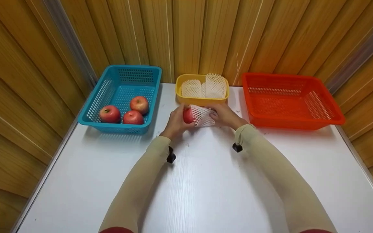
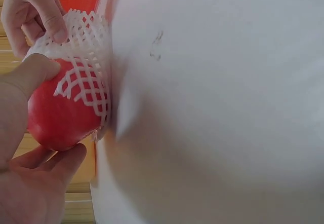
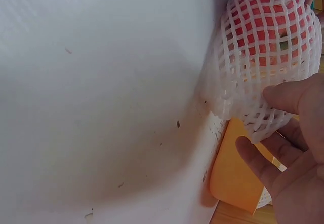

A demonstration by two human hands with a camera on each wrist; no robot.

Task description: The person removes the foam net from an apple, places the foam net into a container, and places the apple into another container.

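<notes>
A red apple point(image 2: 58, 115) sits partly inside a white foam net sleeve point(image 3: 238, 62), close over the white table. My left hand point(image 1: 176, 121) grips the apple's bare end, its thumb at the net's edge in the left wrist view. On the other side my right hand point(image 1: 226, 115) pinches the loose end of the net between thumb and fingers. Through the mesh in the right wrist view, the apple's stem hollow faces the right hand.
A blue basket point(image 1: 89, 121) at the left holds several apples, one of them a red apple point(image 1: 109, 114). Behind my hands stands a yellow basket point(image 1: 202, 100) with foam nets point(image 1: 215, 86) in it. An orange-red basket point(image 1: 290, 122) stands at the right, before wooden panelling point(image 1: 189, 35).
</notes>
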